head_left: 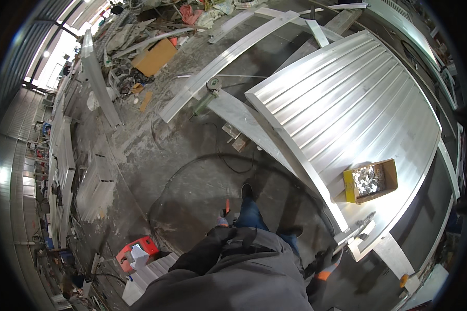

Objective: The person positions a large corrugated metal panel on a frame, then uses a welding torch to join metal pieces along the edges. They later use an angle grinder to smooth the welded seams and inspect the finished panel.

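My left hand (222, 222), in a grey and orange glove, hangs low in front of my body. It is closed around a slim orange and black tool (227, 206) that points away from me; its exact kind is too small to make out. On the right, my right hand (325, 267) wears a dark glove with an orange band. It is beside the near corner of a large ribbed metal panel (347, 98); its fingers are blurred and partly hidden. On the panel rests an open yellow and brown box (392, 179) filled with small metal pieces (368, 180).
An angle grinder (213, 85) lies by the metal frame beyond me. A dark cable (179, 173) loops over the floor around my feet. A red machine (140, 251) stands at lower left. Long metal profiles (96, 78) and heaped scrap (135, 46) lie further off.
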`<state>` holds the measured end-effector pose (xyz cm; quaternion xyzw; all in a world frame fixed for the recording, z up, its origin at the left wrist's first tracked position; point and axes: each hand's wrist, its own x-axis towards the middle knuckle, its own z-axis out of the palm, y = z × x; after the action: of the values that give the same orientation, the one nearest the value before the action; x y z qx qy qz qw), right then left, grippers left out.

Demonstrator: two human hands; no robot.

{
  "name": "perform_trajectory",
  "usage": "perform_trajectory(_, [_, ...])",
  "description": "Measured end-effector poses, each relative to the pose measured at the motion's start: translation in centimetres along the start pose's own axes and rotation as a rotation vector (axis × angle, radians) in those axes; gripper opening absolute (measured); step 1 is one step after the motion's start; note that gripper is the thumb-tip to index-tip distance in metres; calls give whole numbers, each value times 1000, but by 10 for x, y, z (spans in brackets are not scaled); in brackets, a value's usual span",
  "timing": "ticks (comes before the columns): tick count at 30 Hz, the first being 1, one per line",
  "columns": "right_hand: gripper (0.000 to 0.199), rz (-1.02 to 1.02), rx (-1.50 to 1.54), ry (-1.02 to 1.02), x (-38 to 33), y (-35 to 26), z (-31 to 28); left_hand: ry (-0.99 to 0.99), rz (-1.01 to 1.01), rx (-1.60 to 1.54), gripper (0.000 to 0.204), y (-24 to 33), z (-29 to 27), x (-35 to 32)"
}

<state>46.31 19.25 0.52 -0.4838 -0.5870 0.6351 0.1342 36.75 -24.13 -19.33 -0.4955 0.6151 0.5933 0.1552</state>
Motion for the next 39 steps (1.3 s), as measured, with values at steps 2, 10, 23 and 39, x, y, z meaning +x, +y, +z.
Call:
perform_trajectory(2, [32,-11,5,-37,-5,-2,56,-9,102,19,20,3,-38,37])
perform_trajectory(10, [15,6,-145,-44,-12,-42,250,-239,-97,-882,41,156,-81,127])
perform_trajectory(23, [59,-14,-243,219,257,-26,388,-335,26,-332,32,377,57,107])
perform_trajectory(39, [22,-245,-744,952,311,-74,191,-609,199,612,42,484,125,81])
